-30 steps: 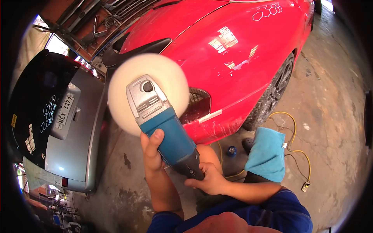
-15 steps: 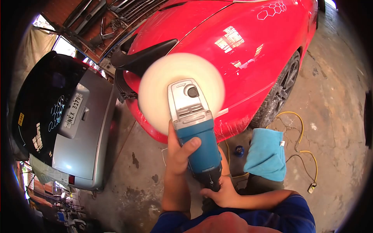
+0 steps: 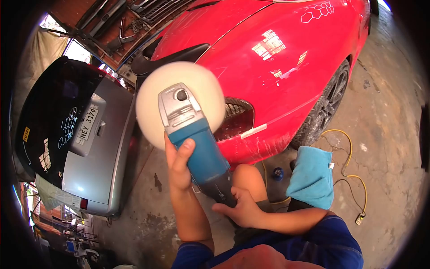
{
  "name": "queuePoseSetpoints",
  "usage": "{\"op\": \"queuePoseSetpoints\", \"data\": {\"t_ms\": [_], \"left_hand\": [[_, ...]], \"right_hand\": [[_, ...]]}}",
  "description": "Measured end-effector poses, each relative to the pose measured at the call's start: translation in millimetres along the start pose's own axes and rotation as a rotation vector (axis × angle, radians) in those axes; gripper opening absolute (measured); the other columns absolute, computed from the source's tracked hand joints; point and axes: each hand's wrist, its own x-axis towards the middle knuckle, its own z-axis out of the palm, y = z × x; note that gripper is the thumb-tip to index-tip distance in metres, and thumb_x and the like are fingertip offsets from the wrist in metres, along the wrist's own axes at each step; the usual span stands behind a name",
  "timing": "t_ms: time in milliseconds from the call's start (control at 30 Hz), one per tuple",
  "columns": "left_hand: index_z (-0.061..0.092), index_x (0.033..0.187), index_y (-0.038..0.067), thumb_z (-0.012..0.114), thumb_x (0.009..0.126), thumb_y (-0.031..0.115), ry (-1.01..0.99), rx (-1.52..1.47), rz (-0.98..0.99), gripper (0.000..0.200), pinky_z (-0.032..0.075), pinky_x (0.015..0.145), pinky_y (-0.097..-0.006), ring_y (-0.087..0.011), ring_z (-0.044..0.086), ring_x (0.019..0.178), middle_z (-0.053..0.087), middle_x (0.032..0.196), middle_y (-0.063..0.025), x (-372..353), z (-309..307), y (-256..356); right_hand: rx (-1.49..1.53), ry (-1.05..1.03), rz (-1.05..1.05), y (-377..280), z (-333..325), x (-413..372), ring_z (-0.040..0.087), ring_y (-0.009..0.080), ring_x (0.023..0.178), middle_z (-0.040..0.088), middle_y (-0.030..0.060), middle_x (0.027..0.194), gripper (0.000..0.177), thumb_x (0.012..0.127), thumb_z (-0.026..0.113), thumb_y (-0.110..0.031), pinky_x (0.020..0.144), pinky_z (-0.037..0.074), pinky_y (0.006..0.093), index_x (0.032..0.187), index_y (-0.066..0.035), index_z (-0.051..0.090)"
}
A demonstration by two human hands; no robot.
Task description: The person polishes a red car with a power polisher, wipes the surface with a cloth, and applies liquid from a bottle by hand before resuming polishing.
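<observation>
A blue and silver car polisher (image 3: 199, 150) with a round cream pad (image 3: 206, 94) is held up before me. My left hand (image 3: 179, 166) wraps the body just behind the metal head, thumb on top. Closed round the black rear handle is my right hand (image 3: 242, 208). The pad overlaps the front corner of a red car (image 3: 277, 80) in this view and looks smooth and blurred. Beside the pad show the car's dark front opening (image 3: 238, 112) and a strip of pale tape (image 3: 254, 131) on the bumper.
A light blue towel (image 3: 310, 179) drapes over my leg near the front wheel (image 3: 324, 105). On the concrete floor lie a yellow cord (image 3: 349, 152) and a small blue container (image 3: 278, 173). At left stands a silver car's tailgate (image 3: 92, 179). Car parts (image 3: 118, 40) lie behind.
Both hands have moved the polisher leftward and tilted it further left. The dark front opening and more of the tape strip, hidden before by the pad, now show.
</observation>
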Motion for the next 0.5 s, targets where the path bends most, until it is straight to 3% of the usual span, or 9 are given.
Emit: {"op": "queuePoseSetpoints", "data": {"t_ms": [67,167,300,500], "left_hand": [[0.038,0.158,0.002,0.074,0.096,0.024,-0.022,0.003,-0.001,0.074,0.056,0.099,-0.0370,-0.0237,0.067,0.113,0.063,0.134,-0.0177,-6.9,10.3,-4.8],[0.030,0.163,0.001,0.080,0.092,0.023,-0.093,-0.001,-0.059,0.090,0.055,0.104,-0.0387,-0.0243,0.065,0.122,0.060,0.140,-0.0192,-20.3,29.4,-8.7],[0.026,0.165,0.000,0.082,0.092,0.023,-0.180,-0.029,-0.096,0.095,0.054,0.107,-0.0399,-0.0247,0.064,0.125,0.060,0.142,-0.0204,-28.5,53.9,-10.9],[0.022,0.168,0.002,0.080,0.093,0.022,-0.078,0.011,-0.067,0.097,0.052,0.111,-0.0410,-0.0276,0.062,0.129,0.058,0.146,-0.0206,-22.0,38.7,-6.6]], "right_hand": [[0.007,0.068,-0.109,9.7,1.2,-12.6,0.063,0.0058,0.084,0.071,-0.0030,0.096,0.032,0.097,0.085,-0.012,0.074,0.053,0.0267,0.123,-0.001,0.069],[0.020,0.130,-0.127,21.4,-4.1,-36.7,0.064,0.0076,0.084,0.071,-0.0020,0.096,0.025,0.096,0.083,-0.009,0.076,0.053,0.0280,0.116,-0.002,0.070],[-0.032,0.137,-0.068,30.1,-11.3,-55.0,0.064,0.0084,0.084,0.069,-0.0018,0.093,0.018,0.095,0.082,-0.007,0.076,0.052,0.0273,0.109,-0.004,0.070],[0.059,0.118,-0.099,20.3,-4.1,-40.1,0.064,0.0088,0.084,0.070,-0.0013,0.093,0.020,0.096,0.082,-0.009,0.077,0.053,0.0275,0.111,-0.004,0.070]]}}
